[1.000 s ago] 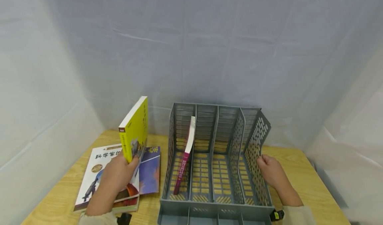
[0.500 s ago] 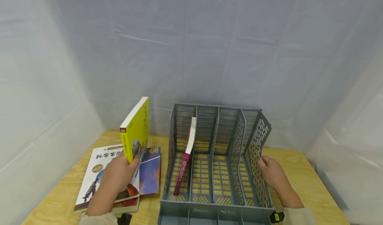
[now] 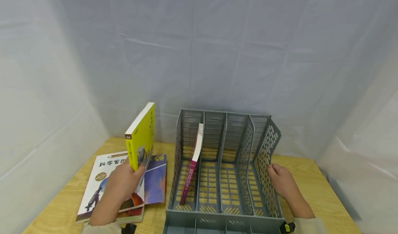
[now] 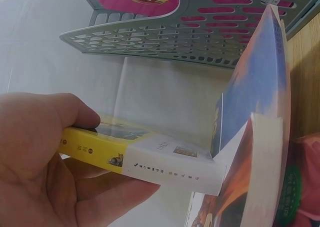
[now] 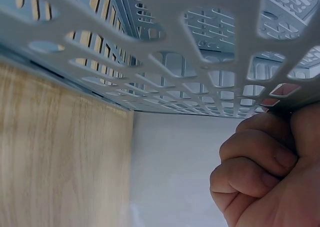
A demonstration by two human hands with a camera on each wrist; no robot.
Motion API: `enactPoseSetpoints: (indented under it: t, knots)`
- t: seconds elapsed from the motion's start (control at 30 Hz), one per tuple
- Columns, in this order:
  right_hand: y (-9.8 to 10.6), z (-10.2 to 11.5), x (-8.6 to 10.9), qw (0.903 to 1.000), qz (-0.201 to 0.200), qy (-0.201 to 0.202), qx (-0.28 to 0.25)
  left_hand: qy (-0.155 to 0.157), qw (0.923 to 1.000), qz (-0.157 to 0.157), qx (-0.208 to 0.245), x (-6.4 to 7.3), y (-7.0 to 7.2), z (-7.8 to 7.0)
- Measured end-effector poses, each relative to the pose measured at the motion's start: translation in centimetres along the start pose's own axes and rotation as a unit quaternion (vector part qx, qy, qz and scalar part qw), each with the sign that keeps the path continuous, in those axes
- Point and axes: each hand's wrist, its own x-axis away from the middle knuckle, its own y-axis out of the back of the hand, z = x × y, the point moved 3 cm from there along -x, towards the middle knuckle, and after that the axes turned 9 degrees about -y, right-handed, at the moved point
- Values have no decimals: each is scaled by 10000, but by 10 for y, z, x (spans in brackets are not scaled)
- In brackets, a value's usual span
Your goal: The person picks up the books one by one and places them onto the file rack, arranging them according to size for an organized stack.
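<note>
My left hand [image 3: 122,182] grips a yellow book [image 3: 141,139] upright by its lower part, thumb on the cover and fingers behind; its white lower spine shows in the left wrist view. The book is above a stack of books [image 3: 96,178], left of a grey file rack [image 3: 224,211]. My right hand [image 3: 283,180] pinches the front edge of the rack's right side wall, with the fingers curled in the right wrist view [image 5: 255,162]. A thin magenta-spined book [image 3: 189,178] leans to the right in the rack's leftmost compartment.
A purple-blue book [image 3: 155,182] lies partly under the white-covered one in the stack. Small front compartments [image 3: 183,227] run along the rack's near side. A pale sheet [image 3: 199,54] hangs behind the wooden table [image 3: 301,168].
Both hands keep their holds on the yellow book and the rack wall. The head view has shifted very slightly; otherwise the things stay in place.
</note>
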Motion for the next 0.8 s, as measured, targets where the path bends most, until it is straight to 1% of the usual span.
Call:
enactPoseSetpoints:
  t: [0.23, 0.37, 0.53, 0.8]
  knots:
    - [0, -1, -1, 10000, -19, -30, -28, -62, 10000, 12, -50, -1, 0, 1]
    - [-1, -1, -1, 9999, -4, -106, -70, -109, 9999, 5, -95, -2, 0, 1]
    - [-1, 0, -1, 9997, 23, -212, -118, -132, 9999, 11, -48, -2, -1, 2]
    - [0, 0, 0, 9999, 22, -139, -98, -106, 9999, 50, -63, -2, -1, 3]
